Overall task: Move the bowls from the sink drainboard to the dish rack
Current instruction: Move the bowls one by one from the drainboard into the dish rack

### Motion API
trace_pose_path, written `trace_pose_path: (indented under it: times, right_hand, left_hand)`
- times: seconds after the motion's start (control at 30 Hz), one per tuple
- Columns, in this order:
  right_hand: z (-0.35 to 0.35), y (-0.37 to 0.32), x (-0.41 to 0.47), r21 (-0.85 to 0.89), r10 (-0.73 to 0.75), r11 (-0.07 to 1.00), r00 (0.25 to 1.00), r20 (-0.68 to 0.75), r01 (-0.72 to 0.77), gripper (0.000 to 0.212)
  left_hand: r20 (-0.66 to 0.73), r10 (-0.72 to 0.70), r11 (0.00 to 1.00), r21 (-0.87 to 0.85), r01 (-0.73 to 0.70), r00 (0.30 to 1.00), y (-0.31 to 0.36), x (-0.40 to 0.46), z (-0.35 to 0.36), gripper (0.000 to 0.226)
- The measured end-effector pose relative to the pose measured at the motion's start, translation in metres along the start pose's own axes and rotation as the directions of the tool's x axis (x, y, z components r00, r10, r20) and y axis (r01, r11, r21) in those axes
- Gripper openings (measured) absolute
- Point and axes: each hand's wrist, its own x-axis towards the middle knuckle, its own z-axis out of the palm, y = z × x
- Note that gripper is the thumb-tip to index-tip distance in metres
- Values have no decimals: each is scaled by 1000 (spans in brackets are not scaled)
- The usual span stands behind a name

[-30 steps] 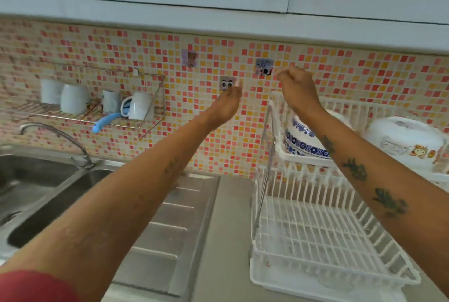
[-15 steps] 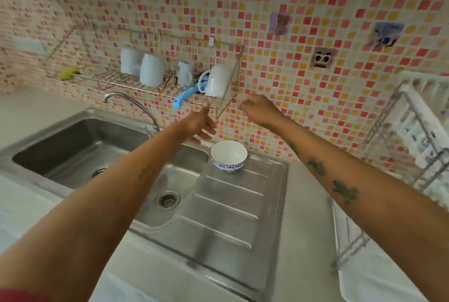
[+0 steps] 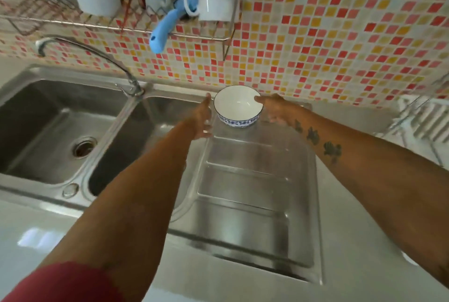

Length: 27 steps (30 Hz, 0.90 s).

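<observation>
A white bowl (image 3: pixel 237 104) with a blue patterned outside stands upright at the far end of the steel drainboard (image 3: pixel 245 194), close to the tiled wall. My left hand (image 3: pixel 201 117) is just left of the bowl, fingers spread, a small gap from its side. My right hand (image 3: pixel 275 108) is at the bowl's right rim, fingers apart, fingertips at or touching the rim. Neither hand holds anything. The white dish rack (image 3: pixel 424 117) shows only as a blurred edge at the far right.
Two sink basins (image 3: pixel 56 131) lie left of the drainboard, with a curved tap (image 3: pixel 90 56) behind them. A wire wall shelf (image 3: pixel 116 22) above holds several white mugs and a blue-handled brush (image 3: pixel 164 32). Grey countertop runs along the front.
The view swung from the dish rack down to the sink. Both hands dropped from wall height to either side of the bowl and their fingers spread.
</observation>
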Motion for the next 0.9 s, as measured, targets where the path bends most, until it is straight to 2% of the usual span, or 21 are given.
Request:
trace_pose_path:
  times: [0.13, 0.27, 0.5, 0.63, 0.77, 0.9]
  right_hand:
    - [18, 20, 37, 171, 64, 983, 997, -32, -58, 78]
    - [32, 28, 46, 241, 72, 969, 996, -47, -58, 64]
    - [50, 36, 58, 343, 93, 937, 994, -61, -66, 53]
    - [49, 36, 55, 444, 102, 895, 989, -103, -46, 52]
    - [37, 35, 36, 473, 76, 881, 985, -152, 5, 54]
    - [10, 24, -2, 530, 46, 845, 977, -208, 73, 59]
  left_hand:
    - [-25, 42, 995, -92, -44, 999, -2, 29, 22, 65]
    - [-79, 55, 982, -177, -68, 995, -7, 49, 35, 51]
    - [-18, 125, 950, -286, -125, 992, -19, 65, 35, 67]
    - [-19, 136, 949, -283, -136, 990, -20, 64, 34, 70]
    - [-47, 160, 946, -277, -167, 986, -18, 55, 43, 73]
    - [-39, 254, 928, -270, -255, 966, -2, 24, 62, 64]
